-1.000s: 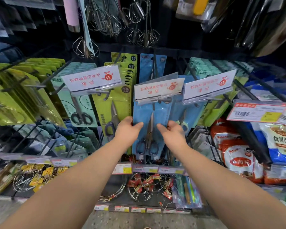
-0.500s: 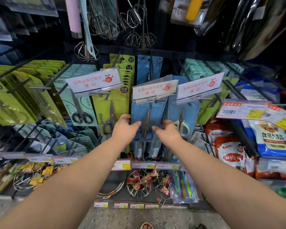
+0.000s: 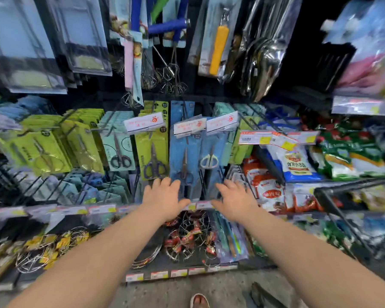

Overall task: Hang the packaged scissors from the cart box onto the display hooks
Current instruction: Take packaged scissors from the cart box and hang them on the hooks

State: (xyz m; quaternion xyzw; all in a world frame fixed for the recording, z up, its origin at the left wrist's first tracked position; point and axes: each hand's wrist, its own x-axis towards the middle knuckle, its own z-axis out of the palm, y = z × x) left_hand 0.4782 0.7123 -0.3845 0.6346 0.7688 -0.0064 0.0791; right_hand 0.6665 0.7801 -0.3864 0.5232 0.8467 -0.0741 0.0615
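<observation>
The blue scissors pack (image 3: 185, 161) hangs under its label (image 3: 188, 127) above the middle of the shelf edge (image 3: 98, 210), with left hand (image 3: 162, 200) and right hand (image 3: 235, 201) just below, each grip apart and empty, seemingly because the pack hangs unaided.

Blur leaves almost nothing legible. The blue-and-white bag (image 3: 296, 165) carries a line of dark Chinese characters, apparently 食用小苏打. The red print on the white hook signs (image 3: 143, 123), the price tags (image 3: 256, 137) and the oval logos on the red bags (image 3: 271, 193) cannot be read.
</observation>
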